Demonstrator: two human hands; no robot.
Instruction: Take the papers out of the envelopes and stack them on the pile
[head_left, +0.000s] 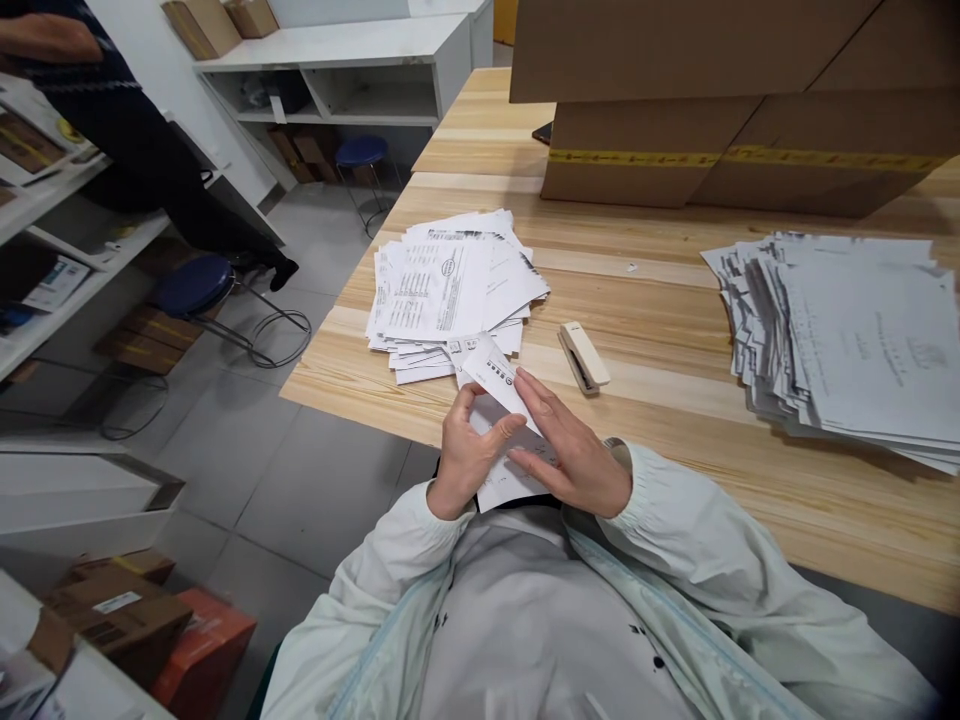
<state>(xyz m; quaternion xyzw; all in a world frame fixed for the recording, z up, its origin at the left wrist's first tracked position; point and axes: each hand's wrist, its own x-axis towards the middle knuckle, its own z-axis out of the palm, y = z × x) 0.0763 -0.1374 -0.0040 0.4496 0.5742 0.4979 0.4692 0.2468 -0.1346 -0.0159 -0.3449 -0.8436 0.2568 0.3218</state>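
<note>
My left hand (474, 455) grips some printed paper sheets (501, 488) at the table's front edge, its thumb lying across them. A small white slip (491, 372) with dark print rests on top of these sheets, tilted. My right hand (574, 455) is on their other side, with its fingers along the slip's edge and its thumb against the sheets. Just beyond my hands lies a loose pile of printed papers (435, 290). To the right of the pile, a cream stapler (583, 357) rests on the wooden table (637, 310).
A thick stack of papers (870, 340) sits at the right. Large cardboard boxes (637, 150) stand at the back. On the left are blue stools (196, 285), a standing person (161, 140), white shelves (360, 45), and an orange box (202, 650) on the floor.
</note>
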